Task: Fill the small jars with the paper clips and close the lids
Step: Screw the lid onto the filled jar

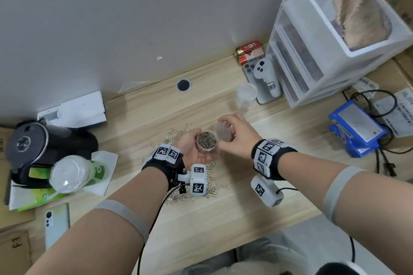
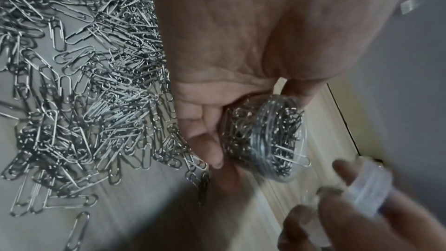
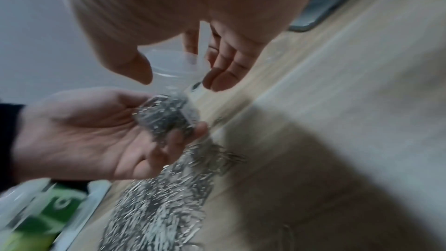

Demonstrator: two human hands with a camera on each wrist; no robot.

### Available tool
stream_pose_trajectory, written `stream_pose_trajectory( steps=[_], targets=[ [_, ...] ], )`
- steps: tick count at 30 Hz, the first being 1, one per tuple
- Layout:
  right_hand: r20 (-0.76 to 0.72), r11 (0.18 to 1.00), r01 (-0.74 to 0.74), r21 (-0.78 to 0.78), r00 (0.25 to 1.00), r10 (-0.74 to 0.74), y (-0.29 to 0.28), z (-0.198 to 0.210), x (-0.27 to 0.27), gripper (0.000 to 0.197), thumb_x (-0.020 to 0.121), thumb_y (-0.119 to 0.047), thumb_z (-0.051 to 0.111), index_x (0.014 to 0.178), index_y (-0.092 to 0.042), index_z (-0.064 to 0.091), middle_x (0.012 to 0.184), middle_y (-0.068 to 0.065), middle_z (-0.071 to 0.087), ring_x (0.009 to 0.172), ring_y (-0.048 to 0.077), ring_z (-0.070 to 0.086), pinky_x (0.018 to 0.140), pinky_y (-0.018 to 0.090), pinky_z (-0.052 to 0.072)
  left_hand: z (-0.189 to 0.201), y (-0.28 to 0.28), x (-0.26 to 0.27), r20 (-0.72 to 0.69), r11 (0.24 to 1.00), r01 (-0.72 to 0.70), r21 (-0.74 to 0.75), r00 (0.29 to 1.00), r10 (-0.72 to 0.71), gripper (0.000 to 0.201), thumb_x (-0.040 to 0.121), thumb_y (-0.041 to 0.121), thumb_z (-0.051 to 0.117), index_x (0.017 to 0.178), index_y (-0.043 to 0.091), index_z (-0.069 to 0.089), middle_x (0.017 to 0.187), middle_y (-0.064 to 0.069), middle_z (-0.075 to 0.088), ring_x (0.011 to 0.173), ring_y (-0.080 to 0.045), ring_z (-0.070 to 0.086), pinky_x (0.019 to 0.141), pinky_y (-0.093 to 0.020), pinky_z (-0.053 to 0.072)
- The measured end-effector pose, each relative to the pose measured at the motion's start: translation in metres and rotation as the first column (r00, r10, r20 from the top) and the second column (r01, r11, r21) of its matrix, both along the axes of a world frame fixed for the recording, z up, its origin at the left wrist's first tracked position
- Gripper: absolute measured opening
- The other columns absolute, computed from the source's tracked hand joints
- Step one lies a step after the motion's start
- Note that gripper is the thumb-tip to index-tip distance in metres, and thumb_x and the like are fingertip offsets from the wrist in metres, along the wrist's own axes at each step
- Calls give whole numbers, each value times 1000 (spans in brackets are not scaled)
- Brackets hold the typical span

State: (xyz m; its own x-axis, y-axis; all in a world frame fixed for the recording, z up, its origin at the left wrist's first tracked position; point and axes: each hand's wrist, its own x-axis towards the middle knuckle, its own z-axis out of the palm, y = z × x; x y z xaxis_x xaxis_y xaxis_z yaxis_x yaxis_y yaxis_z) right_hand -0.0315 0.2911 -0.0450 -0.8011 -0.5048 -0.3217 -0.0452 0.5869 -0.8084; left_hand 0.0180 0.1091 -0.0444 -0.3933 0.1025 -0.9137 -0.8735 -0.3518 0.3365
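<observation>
My left hand (image 1: 194, 148) holds a small clear jar (image 1: 206, 142) full of silver paper clips, its mouth uncovered, above the wooden table. Fingers curl round the jar (image 2: 263, 140) in the left wrist view. Just right of it my right hand (image 1: 234, 134) pinches a translucent lid (image 1: 223, 133) by its rim, tilted and apart from the jar's mouth. The lid (image 3: 173, 66) hangs just above the jar (image 3: 169, 116) in the right wrist view. A pile of loose paper clips (image 2: 79, 83) lies on the table beneath both hands. Another clear jar (image 1: 246, 96) with its lid on stands farther back.
A white drawer unit (image 1: 330, 35) stands at the back right, a phone and white controller (image 1: 267, 78) before it. Blue battery packs (image 1: 357, 127) with cables lie at right. A black kettle (image 1: 33, 147), a plastic cup (image 1: 71, 174) and a phone (image 1: 57, 225) sit at left.
</observation>
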Motion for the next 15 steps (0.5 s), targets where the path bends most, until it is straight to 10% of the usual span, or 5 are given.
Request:
stream_pose_trajectory(
  steps=[7, 15],
  targets=[
    [-52, 952, -277, 130, 957, 286, -38, 6, 4, 70, 60, -44, 73, 125, -32, 49, 107, -10, 40, 93, 15, 56, 85, 32, 50, 2, -14, 6, -47, 999, -35, 37, 998, 37, 40, 104, 44, 40, 105, 13, 66, 89, -7, 71, 75, -19, 67, 70, -34, 57],
    [-126, 897, -388, 214, 899, 419, -51, 1, 11, 73, 69, -45, 72, 136, -33, 46, 111, -4, 42, 95, 21, 59, 86, 37, 51, 3, -24, 22, -103, 992, -77, 96, 991, 87, 40, 103, 33, 45, 127, 5, 60, 116, -16, 66, 99, -29, 64, 111, -55, 40]
  ],
)
